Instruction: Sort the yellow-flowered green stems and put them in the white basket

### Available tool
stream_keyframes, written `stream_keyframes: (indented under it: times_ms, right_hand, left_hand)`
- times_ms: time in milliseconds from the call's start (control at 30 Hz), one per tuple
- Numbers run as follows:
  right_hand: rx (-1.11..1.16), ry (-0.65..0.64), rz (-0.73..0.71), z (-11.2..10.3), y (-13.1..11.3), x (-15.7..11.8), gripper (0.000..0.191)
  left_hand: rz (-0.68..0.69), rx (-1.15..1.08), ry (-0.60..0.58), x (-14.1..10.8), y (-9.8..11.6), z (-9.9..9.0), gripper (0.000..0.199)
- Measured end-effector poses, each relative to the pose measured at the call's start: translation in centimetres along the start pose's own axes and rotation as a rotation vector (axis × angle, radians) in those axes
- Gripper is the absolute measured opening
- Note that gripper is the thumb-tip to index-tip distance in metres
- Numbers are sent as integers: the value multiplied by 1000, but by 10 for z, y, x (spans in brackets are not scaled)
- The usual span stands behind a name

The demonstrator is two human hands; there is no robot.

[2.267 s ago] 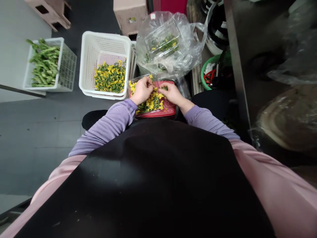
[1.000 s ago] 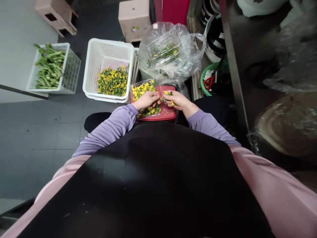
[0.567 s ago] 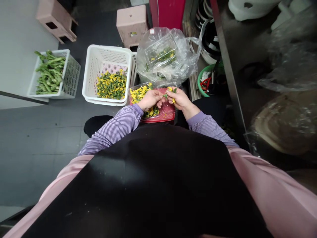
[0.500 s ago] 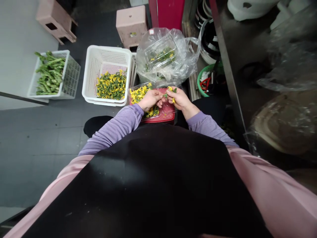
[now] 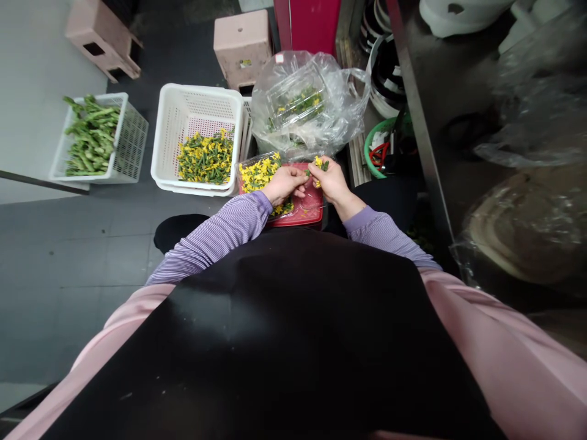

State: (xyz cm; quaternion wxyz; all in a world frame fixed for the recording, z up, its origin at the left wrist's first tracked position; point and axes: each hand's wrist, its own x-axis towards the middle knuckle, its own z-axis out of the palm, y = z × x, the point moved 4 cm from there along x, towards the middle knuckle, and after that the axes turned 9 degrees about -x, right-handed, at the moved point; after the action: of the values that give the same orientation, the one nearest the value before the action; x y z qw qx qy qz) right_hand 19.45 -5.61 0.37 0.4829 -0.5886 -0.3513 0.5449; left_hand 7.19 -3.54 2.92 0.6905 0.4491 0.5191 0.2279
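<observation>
My right hand (image 5: 331, 178) is closed around a few yellow flowers (image 5: 318, 162) with green stems. Close by on its left, my left hand (image 5: 288, 183) pinches at a small green piece (image 5: 307, 173) between the two hands. Both hands are above a red tray or lid (image 5: 312, 208) in front of my lap. Under and beside my left hand lies a clear plastic box (image 5: 243, 164) filled with yellow flowers (image 5: 257, 174); my hand and wrist hide part of it.
A white basket (image 5: 160, 122) with yellow-flowered stems stands left, and another basket (image 5: 132, 143) holds thick green stalks (image 5: 94, 137). Ahead lies a clear plastic bag (image 5: 343, 116) with a flower box. Pink stools (image 5: 242, 43) stand behind; a green basin (image 5: 369, 143) and metal table edge (image 5: 422, 128) are right.
My left hand has shifted slightly right, closer to the right hand. The green piece between them shows less, and my right hand has barely moved.
</observation>
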Motion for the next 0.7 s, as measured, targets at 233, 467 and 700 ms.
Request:
stream_keyframes:
  times_ms: [233, 467, 700]
  right_hand:
    - [116, 43, 76, -2, 4, 3, 40]
    - [252, 87, 187, -21, 12, 23, 31]
    - [284, -64, 230, -17, 13, 22, 16]
  left_hand:
    - [109, 250, -18, 9, 0, 2, 19]
    - [549, 916, -63, 26, 7, -14, 24]
    - [435, 1416, -23, 3, -16, -41, 31]
